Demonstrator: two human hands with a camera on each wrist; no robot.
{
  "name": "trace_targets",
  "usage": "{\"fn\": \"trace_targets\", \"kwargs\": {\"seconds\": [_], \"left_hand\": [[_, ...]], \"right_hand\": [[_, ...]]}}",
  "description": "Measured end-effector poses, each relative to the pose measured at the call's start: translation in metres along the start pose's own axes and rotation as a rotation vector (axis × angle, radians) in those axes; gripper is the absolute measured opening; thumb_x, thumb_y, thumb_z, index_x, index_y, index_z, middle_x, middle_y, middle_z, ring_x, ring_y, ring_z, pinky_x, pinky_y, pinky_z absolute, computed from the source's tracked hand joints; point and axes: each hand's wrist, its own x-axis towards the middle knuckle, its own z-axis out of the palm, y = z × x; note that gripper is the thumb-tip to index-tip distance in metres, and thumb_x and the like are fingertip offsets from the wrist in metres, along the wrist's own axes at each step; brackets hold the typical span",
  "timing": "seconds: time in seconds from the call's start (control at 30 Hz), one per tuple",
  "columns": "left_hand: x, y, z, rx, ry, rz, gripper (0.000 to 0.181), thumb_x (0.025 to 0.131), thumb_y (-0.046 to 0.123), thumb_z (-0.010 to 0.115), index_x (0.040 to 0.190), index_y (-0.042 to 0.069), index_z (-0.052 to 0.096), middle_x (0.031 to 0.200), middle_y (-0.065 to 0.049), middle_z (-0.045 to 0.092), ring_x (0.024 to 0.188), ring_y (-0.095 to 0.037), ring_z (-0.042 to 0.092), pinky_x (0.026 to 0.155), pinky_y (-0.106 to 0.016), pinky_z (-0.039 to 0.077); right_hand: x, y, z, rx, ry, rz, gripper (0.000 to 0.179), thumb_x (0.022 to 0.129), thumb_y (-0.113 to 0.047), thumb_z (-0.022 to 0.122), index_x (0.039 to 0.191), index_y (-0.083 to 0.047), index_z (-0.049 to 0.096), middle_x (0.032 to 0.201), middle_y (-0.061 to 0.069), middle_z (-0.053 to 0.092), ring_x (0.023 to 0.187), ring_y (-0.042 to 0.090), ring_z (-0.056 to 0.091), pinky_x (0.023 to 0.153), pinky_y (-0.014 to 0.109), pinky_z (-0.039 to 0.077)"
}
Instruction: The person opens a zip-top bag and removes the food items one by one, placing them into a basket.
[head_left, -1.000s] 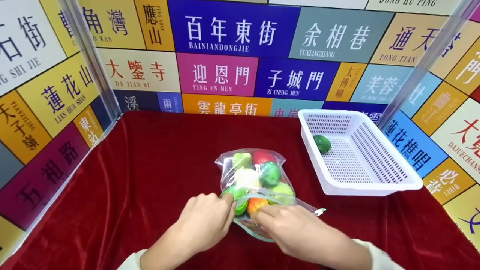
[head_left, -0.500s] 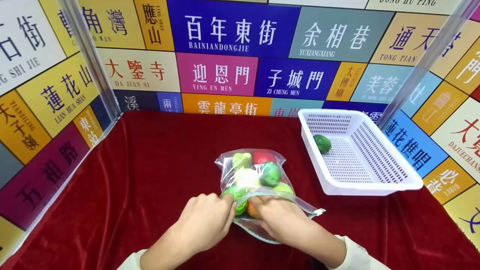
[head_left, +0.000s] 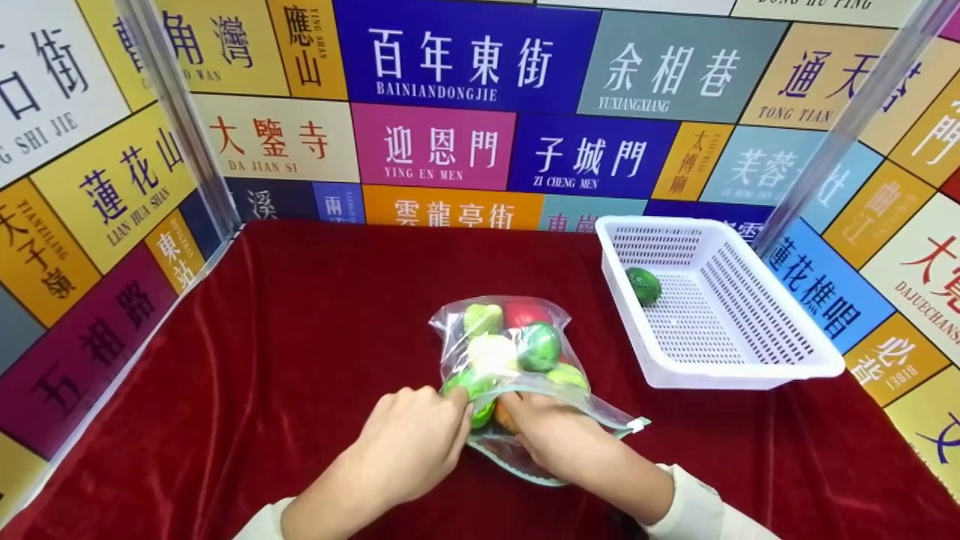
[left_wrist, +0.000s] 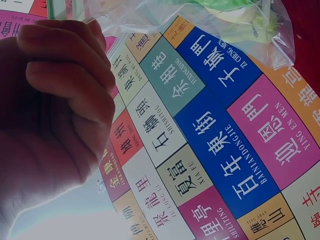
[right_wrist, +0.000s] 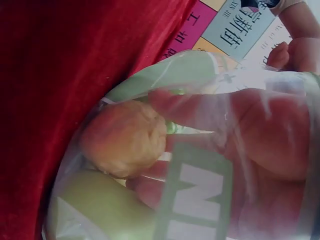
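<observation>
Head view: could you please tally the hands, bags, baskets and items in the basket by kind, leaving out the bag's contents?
Hands: 2, the left hand and the right hand
Bags: 1, the clear bag
Baskets: 1, the white basket
Items in the basket: 1, the dark green item
Total: 5

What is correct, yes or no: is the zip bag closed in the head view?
No, the zip bag has its mouth open, with the right hand partly inside.

Cream sleeves [head_left: 697, 510], bare hands [head_left: 412, 441]
</observation>
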Motion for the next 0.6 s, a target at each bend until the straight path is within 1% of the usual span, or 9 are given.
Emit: {"fn": "trace_targets", "kwargs": {"seconds": [0.07,0.1,0.17,0.27,0.3,0.33,0.4,0.5,0.6], "left_hand": [[0.0,0.0,0.001,0.003,-0.001,0.0,0.028,0.1,0.024,0.057,0.074,0.012,0.054,0.052,0.006,0.038,0.044,-0.006,0.034,0.038,-0.023,0.027],[0.0,0.0,0.001,0.006,-0.001,0.001,0.028,0.1,0.024,0.057,0.074,0.012,0.054,0.052,0.006,0.038,0.044,-0.006,0.034,0.038,-0.023,0.028],[0.0,0.0,0.001,0.009,0.005,0.003,0.028,0.099,0.024,0.057,0.074,0.012,0.054,0.052,0.005,0.038,0.044,-0.007,0.035,0.037,-0.024,0.028],[0.0,0.001,0.001,0.013,0.007,0.004,0.028,0.1,0.023,0.057,0.074,0.012,0.054,0.052,0.005,0.039,0.044,-0.007,0.036,0.037,-0.025,0.029],[0.0,0.001,0.001,0.013,0.007,0.005,0.028,0.1,0.023,0.057,0.074,0.012,0.054,0.052,0.005,0.039,0.044,-0.007,0.036,0.037,-0.025,0.029],[0.0,0.001,0.001,0.014,0.008,0.005,0.028,0.1,0.023,0.056,0.074,0.012,0.054,0.052,0.005,0.039,0.044,-0.007,0.036,0.037,-0.025,0.029],[-0.001,0.001,0.001,0.019,0.012,0.007,0.028,0.1,0.023,0.056,0.074,0.013,0.053,0.052,0.005,0.039,0.044,-0.007,0.037,0.037,-0.026,0.03],[-0.001,0.001,0.002,0.024,0.022,0.01,0.029,0.099,0.023,0.057,0.072,0.013,0.052,0.052,0.005,0.04,0.043,-0.008,0.037,0.037,-0.027,0.03],[-0.001,0.001,0.002,0.025,0.029,0.015,0.03,0.099,0.023,0.057,0.071,0.013,0.052,0.051,0.005,0.039,0.043,-0.009,0.037,0.037,-0.027,0.03]], "right_hand": [[0.001,0.001,0.006,-0.148,0.078,-0.036,0.048,0.075,-0.018,0.08,0.113,-0.01,0.052,0.075,-0.003,0.053,0.058,0.009,0.052,0.05,0.021,0.042],[0.001,0.001,0.009,-0.228,0.102,-0.052,0.047,0.075,-0.017,0.077,0.114,-0.01,0.051,0.074,-0.004,0.053,0.058,0.007,0.05,0.052,0.02,0.041],[0.002,0.002,0.011,-0.333,0.104,-0.071,0.045,0.076,-0.014,0.071,0.115,-0.012,0.049,0.075,-0.005,0.053,0.063,0.005,0.05,0.061,0.018,0.043],[0.002,0.003,0.012,-0.4,0.068,-0.095,0.044,0.077,-0.014,0.065,0.117,-0.013,0.045,0.08,-0.005,0.054,0.073,0.005,0.053,0.08,0.019,0.045],[0.002,0.003,0.011,-0.414,0.056,-0.103,0.044,0.078,-0.015,0.064,0.118,-0.013,0.045,0.083,-0.005,0.056,0.076,0.005,0.053,0.084,0.019,0.045],[0.002,0.003,0.01,-0.422,0.049,-0.111,0.044,0.078,-0.016,0.065,0.118,-0.014,0.046,0.084,-0.005,0.056,0.078,0.005,0.054,0.084,0.019,0.045],[0.002,0.002,0.008,-0.445,0.044,-0.139,0.042,0.078,-0.02,0.067,0.116,-0.013,0.048,0.088,-0.005,0.056,0.077,0.007,0.053,0.078,0.02,0.046],[0.001,0.001,0.004,-0.456,0.059,-0.152,0.046,0.075,-0.026,0.072,0.113,-0.013,0.051,0.085,-0.005,0.053,0.067,0.007,0.051,0.059,0.02,0.044],[-0.001,-0.001,-0.003,-0.361,0.068,-0.119,0.048,0.07,-0.025,0.077,0.108,-0.012,0.052,0.075,-0.005,0.052,0.054,0.008,0.051,0.046,0.023,0.041]]}}
